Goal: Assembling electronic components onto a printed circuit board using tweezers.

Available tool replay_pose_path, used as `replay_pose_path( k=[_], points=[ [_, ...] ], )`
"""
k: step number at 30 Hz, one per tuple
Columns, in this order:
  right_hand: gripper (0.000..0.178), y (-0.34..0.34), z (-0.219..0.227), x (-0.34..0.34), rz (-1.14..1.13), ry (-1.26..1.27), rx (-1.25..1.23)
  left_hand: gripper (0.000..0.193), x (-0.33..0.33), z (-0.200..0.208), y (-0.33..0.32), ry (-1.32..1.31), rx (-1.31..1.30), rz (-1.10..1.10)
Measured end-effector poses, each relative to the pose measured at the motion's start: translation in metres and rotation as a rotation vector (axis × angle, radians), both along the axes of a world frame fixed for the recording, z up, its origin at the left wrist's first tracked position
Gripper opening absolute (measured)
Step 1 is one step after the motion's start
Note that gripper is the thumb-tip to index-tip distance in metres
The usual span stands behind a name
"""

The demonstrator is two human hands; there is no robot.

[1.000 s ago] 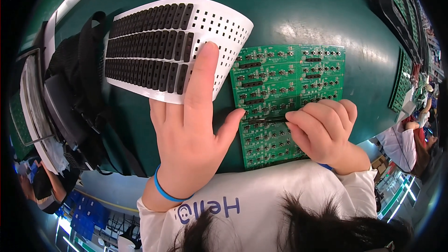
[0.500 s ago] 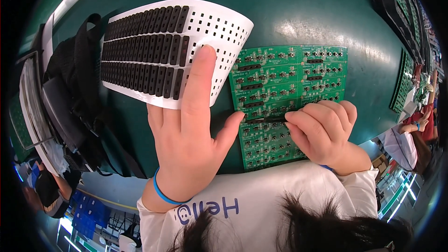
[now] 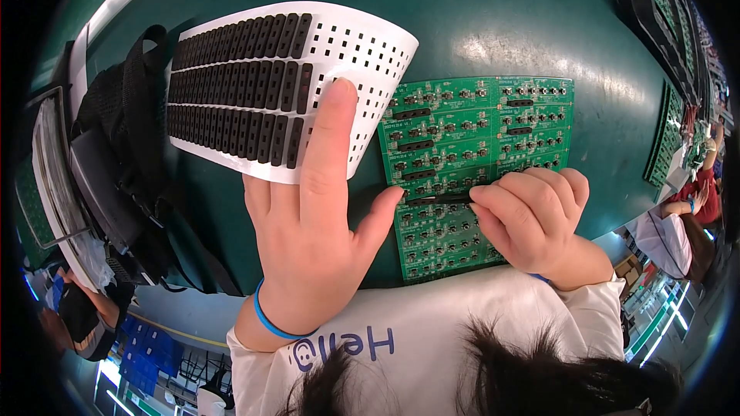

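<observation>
A green circuit board (image 3: 478,169) lies flat on the dark green surface (image 3: 501,23), just right of the scene's middle. It is divided into small repeated panels, and several narrow black strips are already seated on its upper rows. The right hand (image 3: 532,219) rests on the near right part of the board, curled into a loose fist with the thumb and forefinger pinched on a thin black strip (image 3: 439,200) that lies across the board. The left hand (image 3: 312,239) lies open and flat, fingers spread and empty. Its forefinger reaches far onto a white backing sheet (image 3: 362,62), pressing the sheet's near right corner down, while its thumb stretches right so that the tip touches the board's left edge, just beside the left end of the pinched strip. A blue band circles the left wrist.

The white sheet lies to the left of the board, slightly curled, its right edge overlapping the board's far left corner. Rows of black strips (image 3: 231,92) fill its left part; the right part shows only small dark rectangular marks where strips are gone. Further left, a black strapped bag (image 3: 116,177) sits at the edge of the surface. More green boards (image 3: 667,139) stand well apart at the far right.
</observation>
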State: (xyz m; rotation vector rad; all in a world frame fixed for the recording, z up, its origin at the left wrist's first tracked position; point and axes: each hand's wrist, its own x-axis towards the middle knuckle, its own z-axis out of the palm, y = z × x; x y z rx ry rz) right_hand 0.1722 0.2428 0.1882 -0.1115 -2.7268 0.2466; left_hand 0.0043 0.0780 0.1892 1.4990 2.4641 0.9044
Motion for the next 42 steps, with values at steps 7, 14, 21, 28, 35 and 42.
replay_pose_path(
  k=[7, 14, 21, 28, 35, 42],
  points=[
    [0.026, 0.0005, 0.0005, -0.0006, 0.009, -0.004, 0.012, 0.089, 0.0001, -0.0002, -0.0003, 0.012, 0.007, -0.002],
    [0.024, 0.0002, 0.0003, -0.0024, 0.006, -0.007, 0.03, 0.097, -0.0001, 0.0058, -0.0003, -0.138, -0.029, -0.097],
    [0.029, -0.0023, -0.0005, -0.0048, -0.012, 0.003, 0.001, 0.101, 0.0004, 0.002, -0.0018, -0.085, -0.074, -0.071],
    [0.03, 0.001, 0.0015, -0.0022, -0.053, -0.024, -0.026, 0.101, -0.0009, 0.0014, -0.0021, -0.044, -0.061, -0.066],
    [0.028, 0.0018, 0.002, -0.0038, -0.042, -0.024, -0.053, 0.101, -0.0013, 0.0018, -0.0015, -0.023, -0.055, -0.069],
    [0.028, 0.0031, 0.0018, -0.0034, -0.024, -0.022, -0.048, 0.102, -0.0013, 0.0014, -0.0021, -0.021, -0.057, -0.075]
  ],
)
